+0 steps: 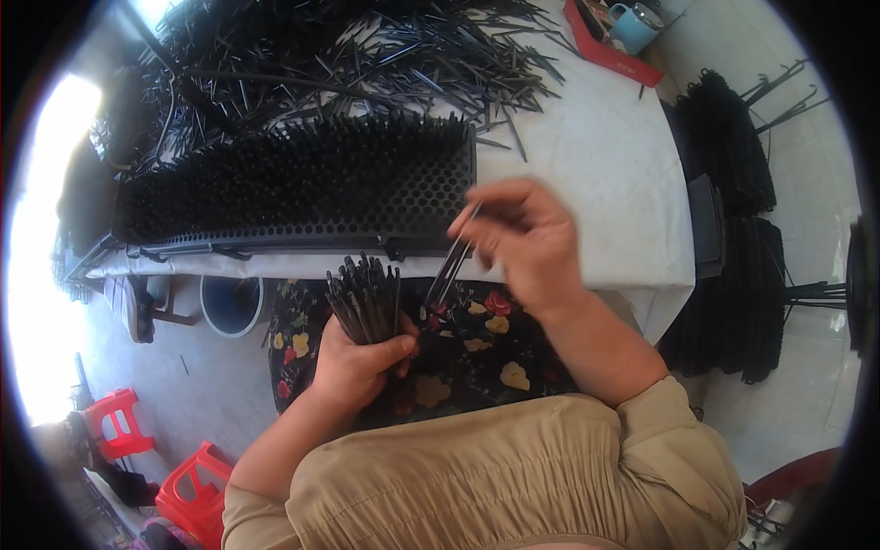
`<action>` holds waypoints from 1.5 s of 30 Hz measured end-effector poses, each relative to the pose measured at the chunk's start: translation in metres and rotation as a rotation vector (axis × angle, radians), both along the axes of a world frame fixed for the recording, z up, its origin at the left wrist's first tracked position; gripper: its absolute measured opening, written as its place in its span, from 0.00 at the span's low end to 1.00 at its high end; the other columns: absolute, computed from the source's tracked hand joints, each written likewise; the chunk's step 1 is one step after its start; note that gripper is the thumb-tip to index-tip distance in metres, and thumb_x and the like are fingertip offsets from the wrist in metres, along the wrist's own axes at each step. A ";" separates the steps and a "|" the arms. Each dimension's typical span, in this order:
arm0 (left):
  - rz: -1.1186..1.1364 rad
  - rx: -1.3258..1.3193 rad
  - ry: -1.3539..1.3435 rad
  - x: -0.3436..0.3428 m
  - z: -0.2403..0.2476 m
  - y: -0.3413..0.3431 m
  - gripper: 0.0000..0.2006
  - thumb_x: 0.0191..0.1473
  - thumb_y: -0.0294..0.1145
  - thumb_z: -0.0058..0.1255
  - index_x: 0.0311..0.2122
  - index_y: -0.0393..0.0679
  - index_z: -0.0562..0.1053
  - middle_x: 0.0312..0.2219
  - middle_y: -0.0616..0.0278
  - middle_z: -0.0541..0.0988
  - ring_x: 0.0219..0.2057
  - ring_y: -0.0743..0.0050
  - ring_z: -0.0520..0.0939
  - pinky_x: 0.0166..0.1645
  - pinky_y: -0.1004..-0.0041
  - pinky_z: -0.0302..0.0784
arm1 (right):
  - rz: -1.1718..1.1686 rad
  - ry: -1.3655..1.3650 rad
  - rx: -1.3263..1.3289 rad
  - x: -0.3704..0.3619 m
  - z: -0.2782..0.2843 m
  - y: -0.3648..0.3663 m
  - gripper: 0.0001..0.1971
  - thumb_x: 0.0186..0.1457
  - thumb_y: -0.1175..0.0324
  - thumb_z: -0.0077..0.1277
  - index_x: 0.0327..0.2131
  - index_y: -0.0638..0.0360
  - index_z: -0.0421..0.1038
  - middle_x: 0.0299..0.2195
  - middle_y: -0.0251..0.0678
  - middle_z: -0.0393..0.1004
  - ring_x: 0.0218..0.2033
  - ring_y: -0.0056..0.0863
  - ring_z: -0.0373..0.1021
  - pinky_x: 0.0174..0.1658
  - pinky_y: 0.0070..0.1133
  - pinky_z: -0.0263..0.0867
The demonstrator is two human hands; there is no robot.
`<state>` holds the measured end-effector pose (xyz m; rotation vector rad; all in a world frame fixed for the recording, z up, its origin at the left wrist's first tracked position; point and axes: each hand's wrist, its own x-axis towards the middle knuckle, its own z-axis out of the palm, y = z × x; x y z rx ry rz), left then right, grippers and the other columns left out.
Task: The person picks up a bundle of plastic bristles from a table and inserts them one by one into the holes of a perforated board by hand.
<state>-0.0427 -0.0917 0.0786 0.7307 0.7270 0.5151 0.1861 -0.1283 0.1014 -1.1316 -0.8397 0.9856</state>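
A thick bundle of thin black sticks stands upright in my left hand, the fingers wrapped round its lower part above my lap. My right hand is slightly blurred at the front right corner of a black perforated rack. A few loose black sticks hang slanting down from its pinched fingertips. Rows of similar sticks fill most of the rack's holes, while bare holes show at its right end. What exactly the sticks are cannot be made out.
Behind the rack, a large heap of black sticks spreads over the white-covered table. A red tray with a light blue mug sits far right. Black bundles hang beside the table; red stools and a bucket stand at left.
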 end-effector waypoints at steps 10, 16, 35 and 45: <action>-0.017 0.021 0.105 0.000 -0.008 0.005 0.21 0.42 0.17 0.60 0.44 0.39 0.68 0.29 0.57 0.77 0.25 0.70 0.78 0.21 0.74 0.72 | -0.425 -0.730 0.453 0.061 0.001 0.060 0.10 0.52 0.80 0.59 0.39 0.61 0.74 0.30 0.33 0.79 0.31 0.15 0.75 0.31 0.13 0.71; -0.027 -0.003 0.113 -0.001 -0.008 0.007 0.12 0.43 0.15 0.59 0.35 0.37 0.72 0.27 0.59 0.78 0.24 0.73 0.79 0.23 0.76 0.74 | -0.305 -0.849 0.402 0.065 0.005 0.068 0.11 0.50 0.78 0.60 0.38 0.59 0.74 0.30 0.33 0.79 0.31 0.20 0.77 0.31 0.15 0.72; -0.048 -0.017 0.134 -0.003 -0.011 0.011 0.14 0.43 0.17 0.60 0.37 0.39 0.72 0.28 0.60 0.79 0.26 0.73 0.79 0.23 0.76 0.74 | -0.219 -1.029 0.382 0.061 0.015 0.070 0.13 0.50 0.76 0.60 0.41 0.57 0.74 0.30 0.37 0.79 0.30 0.30 0.77 0.33 0.21 0.71; -0.034 -0.006 0.140 -0.003 -0.012 0.011 0.15 0.45 0.16 0.59 0.38 0.40 0.70 0.28 0.60 0.79 0.26 0.74 0.79 0.23 0.76 0.73 | -0.248 -1.031 0.301 0.063 0.020 0.070 0.14 0.49 0.76 0.60 0.41 0.57 0.73 0.28 0.37 0.78 0.28 0.30 0.76 0.32 0.21 0.70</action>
